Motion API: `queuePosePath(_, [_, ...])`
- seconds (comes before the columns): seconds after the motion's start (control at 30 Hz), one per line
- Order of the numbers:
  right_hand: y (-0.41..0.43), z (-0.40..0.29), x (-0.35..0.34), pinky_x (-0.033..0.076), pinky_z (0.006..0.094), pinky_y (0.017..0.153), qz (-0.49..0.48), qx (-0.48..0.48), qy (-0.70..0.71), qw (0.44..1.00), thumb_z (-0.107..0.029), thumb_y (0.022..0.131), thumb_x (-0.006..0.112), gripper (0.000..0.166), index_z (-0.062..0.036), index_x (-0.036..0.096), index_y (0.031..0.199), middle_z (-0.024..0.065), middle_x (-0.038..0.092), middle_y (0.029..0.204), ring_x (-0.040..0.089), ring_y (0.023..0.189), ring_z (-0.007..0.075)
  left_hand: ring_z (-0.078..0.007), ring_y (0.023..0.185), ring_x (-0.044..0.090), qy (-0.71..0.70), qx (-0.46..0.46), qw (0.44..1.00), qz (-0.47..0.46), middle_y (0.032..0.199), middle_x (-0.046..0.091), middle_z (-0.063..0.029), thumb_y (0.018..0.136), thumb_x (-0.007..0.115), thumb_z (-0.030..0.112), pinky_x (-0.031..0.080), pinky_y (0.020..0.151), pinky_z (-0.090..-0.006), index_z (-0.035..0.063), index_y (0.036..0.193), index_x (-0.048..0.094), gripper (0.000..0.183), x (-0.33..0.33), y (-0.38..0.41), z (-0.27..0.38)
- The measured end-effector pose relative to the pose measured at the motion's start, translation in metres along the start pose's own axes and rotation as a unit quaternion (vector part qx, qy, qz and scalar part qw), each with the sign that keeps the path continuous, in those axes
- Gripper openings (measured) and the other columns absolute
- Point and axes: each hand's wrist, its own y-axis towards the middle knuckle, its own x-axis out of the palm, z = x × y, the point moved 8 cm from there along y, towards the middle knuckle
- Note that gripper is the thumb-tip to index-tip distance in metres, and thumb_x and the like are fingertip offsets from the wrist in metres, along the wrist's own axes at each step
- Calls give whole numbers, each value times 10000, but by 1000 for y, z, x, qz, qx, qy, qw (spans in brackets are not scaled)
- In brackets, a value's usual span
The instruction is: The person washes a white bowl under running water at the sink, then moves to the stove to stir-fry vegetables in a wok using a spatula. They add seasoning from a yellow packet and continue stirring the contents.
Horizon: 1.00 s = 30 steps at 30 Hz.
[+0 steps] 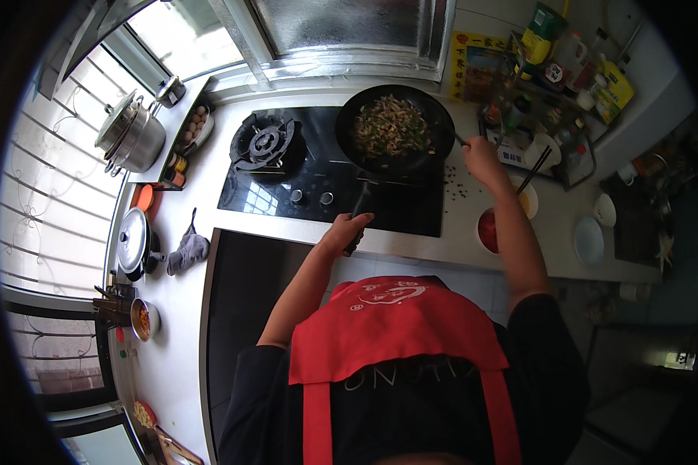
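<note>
A black wok with a stir-fry of brown shreds and green pieces sits over the right side of the black glass gas hob. My left hand is closed around the wok's long dark handle, in front of the pan. At the right, my right hand grips the end of a thin utensil handle that reaches to the wok's right rim; its head cannot be told from the food. The left burner carries nothing.
Right of the hob stand a red-filled bowl, a bowl with yellow contents and chopsticks, and a bottle rack. Dark bits lie scattered on the counter. Leftward are a steamer pot, eggs, a lidded pan and a grey cloth.
</note>
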Motion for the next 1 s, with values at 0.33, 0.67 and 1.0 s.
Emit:
queuePosePath(0.33, [-1, 9, 59, 427, 312, 503, -22, -27, 156, 987, -178, 960, 621, 391, -7, 583, 1309, 98, 634, 770, 544, 574, 130, -121, 427, 458, 4, -19, 1000, 5, 558, 494, -1, 886, 667, 379, 373, 394, -287, 121, 647, 528, 378, 3, -3, 0])
queuePosePath(0.67, [-40, 18, -13, 505, 351, 630, 81, -133, 26, 987, -152, 941, 619, 338, 29, 618, 1227, 188, 700, 840, 660, 685, 227, -123, 420, 458, 0, -16, 1000, 11, 570, 504, -3, 872, 678, 393, 359, 370, -297, 84, 688, 563, 378, 3, -2, -3])
queuePosePath(1.0, [-21, 24, 66, 373, 252, 421, -180, 141, 358, 905, -179, 979, 588, 343, 32, 584, 1249, 32, 576, 685, 494, 502, 113, -118, 426, 447, -8, -3, 1000, 4, 563, 498, -2, 881, 673, 373, 363, 390, -287, 106, 677, 543, 360, 9, 0, 1])
